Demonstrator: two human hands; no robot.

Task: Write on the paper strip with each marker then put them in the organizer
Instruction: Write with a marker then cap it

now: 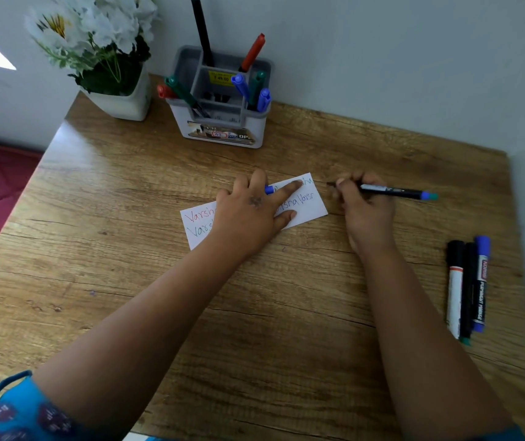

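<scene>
While the left hand (254,211) presses spread fingers flat on the paper strip (302,205), pinching a blue cap (269,189), the right hand (363,202) pinches the marker (391,190) beside the strip's right end. Keep the strip pinned; write in bare space. Organizer (223,122) stands behind.

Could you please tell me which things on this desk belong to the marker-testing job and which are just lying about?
Part of the job:
paper strip, pressed flat by the left hand
marker gripped in the right hand
blue cap between the left fingers
three waiting markers
organizer, already holding markers

Just lying about:
flower pot
</scene>
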